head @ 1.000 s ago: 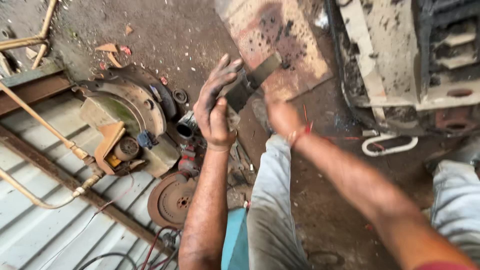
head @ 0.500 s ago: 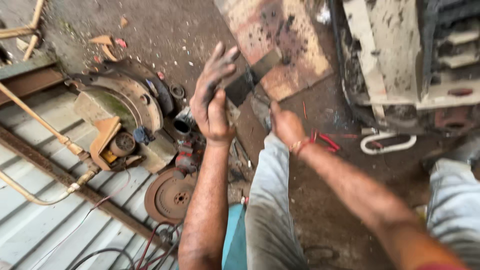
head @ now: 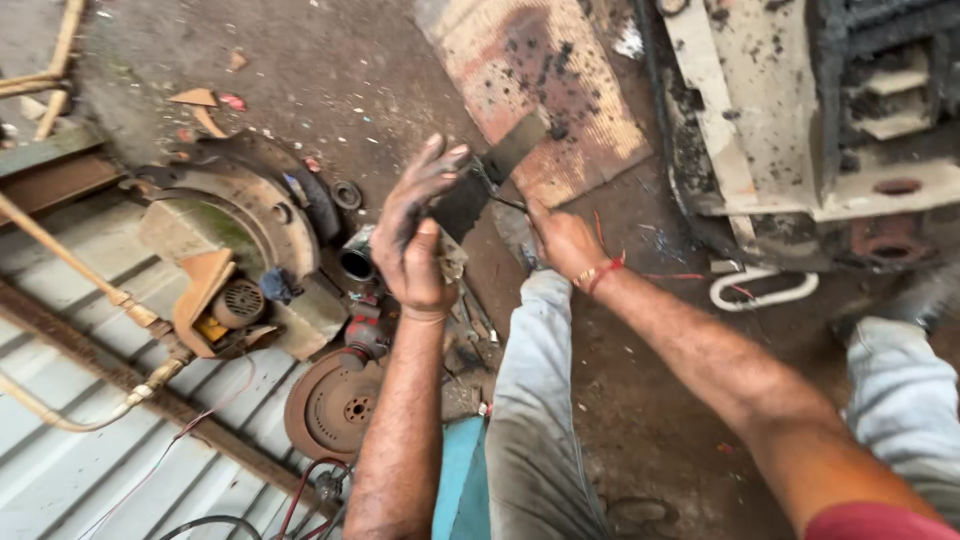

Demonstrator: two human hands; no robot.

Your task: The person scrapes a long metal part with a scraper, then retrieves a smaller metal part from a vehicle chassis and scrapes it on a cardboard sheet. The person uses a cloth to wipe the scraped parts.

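At frame centre, left hand [head: 420, 245] gripped a dark flat strip [head: 485, 180]; right hand [head: 562, 240], grip unclear, should steady it.

From the hands, bare dirt floor [head: 330, 70] lies open toward 11 o'clock. At 9 o'clock a round machine housing [head: 240, 225] and a rusty disc [head: 335, 405] crowd in close. A large grimy engine block [head: 800, 110] walls off 2 o'clock, and a raised knee [head: 535, 400] fills 6 o'clock.
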